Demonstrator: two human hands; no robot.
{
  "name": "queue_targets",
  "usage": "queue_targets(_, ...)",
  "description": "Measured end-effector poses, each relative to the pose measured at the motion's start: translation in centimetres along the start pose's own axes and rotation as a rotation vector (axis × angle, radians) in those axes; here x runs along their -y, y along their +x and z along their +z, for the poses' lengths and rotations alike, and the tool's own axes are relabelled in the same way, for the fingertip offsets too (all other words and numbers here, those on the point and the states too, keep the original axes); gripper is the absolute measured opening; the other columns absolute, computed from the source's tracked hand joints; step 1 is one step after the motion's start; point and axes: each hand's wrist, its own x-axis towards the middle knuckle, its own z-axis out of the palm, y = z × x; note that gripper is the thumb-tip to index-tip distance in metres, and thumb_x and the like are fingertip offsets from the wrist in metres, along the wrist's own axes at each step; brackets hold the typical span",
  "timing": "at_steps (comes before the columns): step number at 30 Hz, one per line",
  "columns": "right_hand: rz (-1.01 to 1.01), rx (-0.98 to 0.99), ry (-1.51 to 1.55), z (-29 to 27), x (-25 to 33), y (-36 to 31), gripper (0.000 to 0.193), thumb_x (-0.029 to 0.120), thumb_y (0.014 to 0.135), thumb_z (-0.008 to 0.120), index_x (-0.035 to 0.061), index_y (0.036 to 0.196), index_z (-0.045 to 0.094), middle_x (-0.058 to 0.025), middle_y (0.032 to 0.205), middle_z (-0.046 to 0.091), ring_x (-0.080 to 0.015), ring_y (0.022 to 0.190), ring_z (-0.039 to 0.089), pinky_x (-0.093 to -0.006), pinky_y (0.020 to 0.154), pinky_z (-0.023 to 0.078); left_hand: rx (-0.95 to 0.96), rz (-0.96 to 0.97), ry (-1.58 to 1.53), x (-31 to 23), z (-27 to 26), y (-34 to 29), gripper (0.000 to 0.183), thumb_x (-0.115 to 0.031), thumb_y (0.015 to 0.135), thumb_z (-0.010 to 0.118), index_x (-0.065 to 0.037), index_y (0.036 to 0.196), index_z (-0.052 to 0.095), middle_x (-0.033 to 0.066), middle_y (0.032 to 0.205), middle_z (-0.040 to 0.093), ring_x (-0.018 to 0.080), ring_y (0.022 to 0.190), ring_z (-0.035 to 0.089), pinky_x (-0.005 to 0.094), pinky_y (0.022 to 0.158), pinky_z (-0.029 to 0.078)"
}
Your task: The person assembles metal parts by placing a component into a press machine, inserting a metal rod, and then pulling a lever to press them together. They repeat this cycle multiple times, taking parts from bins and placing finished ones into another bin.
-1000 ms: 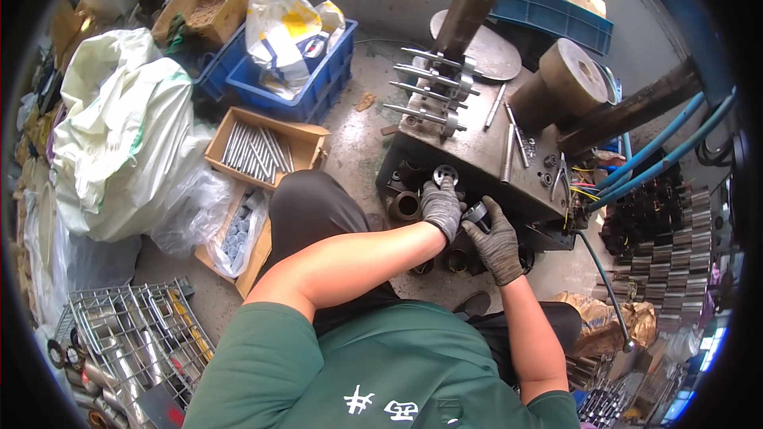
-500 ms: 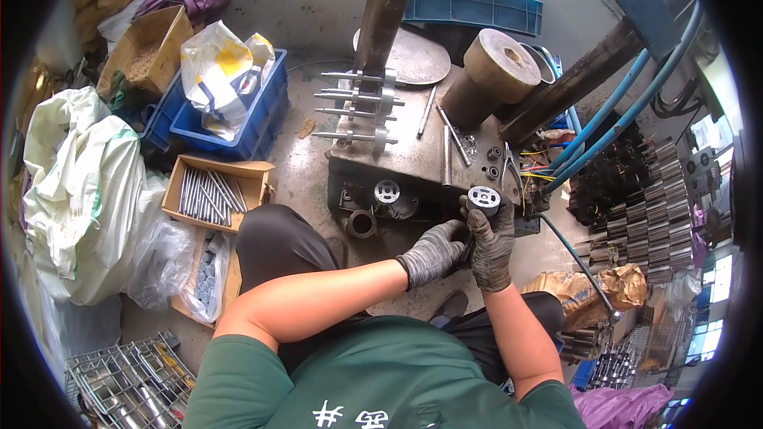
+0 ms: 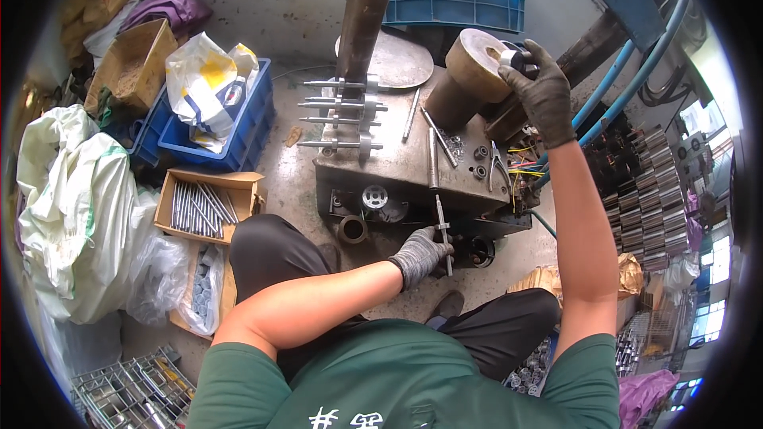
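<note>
My left hand [image 3: 421, 258], in a grey knit glove, is closed round a slim stepped metal shaft [image 3: 441, 213] with a collar on it. The shaft stands nearly upright in front of the workbench. Raised at the far right, my gloved right hand [image 3: 544, 95] grips a small round metal cover [image 3: 513, 59], seen edge-on. That cover is at the top face of a thick brown metal cylinder [image 3: 469, 79]; whether they touch I cannot tell. Another slotted round cover [image 3: 374, 197] rests at the bench's front, above a short dark metal ring [image 3: 353, 229].
Shafts with discs [image 3: 342, 119] lie in a row on the metal bench [image 3: 397, 159], near loose rods, small rings and pliers [image 3: 498, 165]. At left are a cardboard box of rods [image 3: 199, 206] and a blue crate [image 3: 254, 119]. Blue hoses [image 3: 628, 87] hang at right.
My right hand has risen away from my left, carrying the round cover up to the thick cylinder. The shaft in my left hand now shows plainly. The view has shifted slightly.
</note>
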Motion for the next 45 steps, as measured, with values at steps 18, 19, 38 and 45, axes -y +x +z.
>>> queue_targets(18, -0.191, 0.33, -0.426, -4.9, -0.5, 3.6, 0.046, 0.029, 0.092, 0.079, 0.0004, 0.127, 0.07, -0.0221, 0.122, 0.074, -0.0359, 0.112, 0.072, -0.0409, 0.103, 0.057, -0.07, 0.089, 0.077, 0.7, -1.8, 2.8, 0.022, -0.005, 0.099, 0.069, -0.003, 0.12, 0.061, 0.0092, 0.097, 0.071, 0.0216, 0.082, 0.073, 0.038, 0.069, 0.064)
queue_targets(19, -0.189, 0.382, -0.446, -6.6, 0.8, 2.1, 0.038, 0.023, 0.093, 0.079, -0.0002, 0.122, 0.071, -0.0215, 0.117, 0.074, -0.036, 0.11, 0.072, -0.0415, 0.101, 0.058, -0.057, 0.088, 0.018, 0.5, -1.9, 3.0, 0.022, -0.006, 0.099, 0.07, -0.003, 0.12, 0.061, 0.0092, 0.098, 0.071, 0.0216, 0.081, 0.073, 0.0381, 0.069, 0.064)
queue_targets(38, 0.15, 0.411, -0.54, -27.6, -1.1, -28.7, 0.034, 0.022, 0.082, 0.077, 0.0048, 0.11, 0.072, -0.017, 0.099, 0.07, -0.0396, 0.096, 0.065, -0.0489, 0.09, 0.051, -0.241, 0.446, 0.352, -2.0, -4.6, 3.8, 0.032, -0.005, 0.095, 0.075, 0.005, 0.125, 0.066, 0.0116, 0.106, 0.075, 0.0204, 0.095, 0.071, 0.0344, 0.085, 0.059)
queue_targets(45, -0.26, -0.266, -0.683, -26.8, -1.9, -26.5, 0.03, -0.002, 0.083, 0.073, 0.0039, 0.112, 0.068, -0.0141, 0.104, 0.071, -0.0361, 0.093, 0.069, -0.0463, 0.082, 0.056, -0.273, 0.852, 0.508, -8.7, -2.4, 2.0, 0.039, 0.007, 0.099, 0.064, -0.004, 0.136, 0.058, 0.0045, 0.101, 0.069, 0.0151, 0.092, 0.067, 0.0311, 0.079, 0.058)
